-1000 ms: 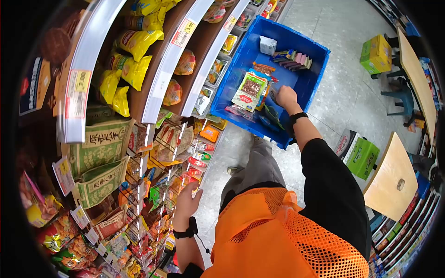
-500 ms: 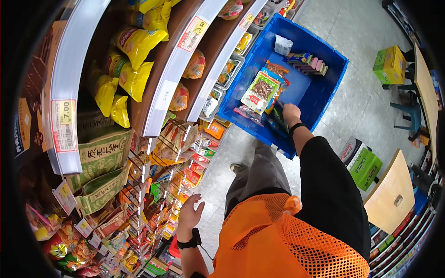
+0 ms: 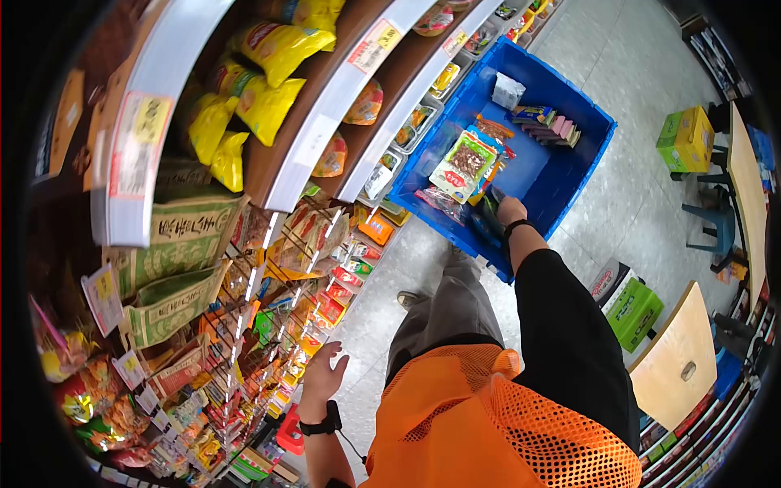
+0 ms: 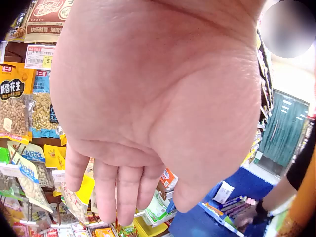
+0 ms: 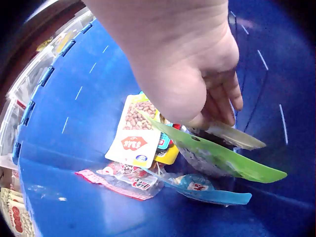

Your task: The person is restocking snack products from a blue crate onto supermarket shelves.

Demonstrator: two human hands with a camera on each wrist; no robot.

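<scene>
Down inside the blue crate, my right hand is at several upright snack bags near its near side. In the right wrist view that hand pinches the pale top edge of a snack bag, its fingers partly hidden behind the palm. Right beside it stand a green-edged bag and a blue-edged bag. A peanut packet lies flat to the left of them. My left hand hangs in the air beside the snack rack, fingers loosely bent and holding nothing; its palm fills the left wrist view.
Shelves with yellow chip bags and green-brown pouches line the left. In the crate's far part are a white packet and a row of slim packs. A wooden table and green box stand right.
My right hand has shifted slightly toward the crate's near side among the upright bags. The left hand has moved a little lower, and the head view has swung somewhat.
</scene>
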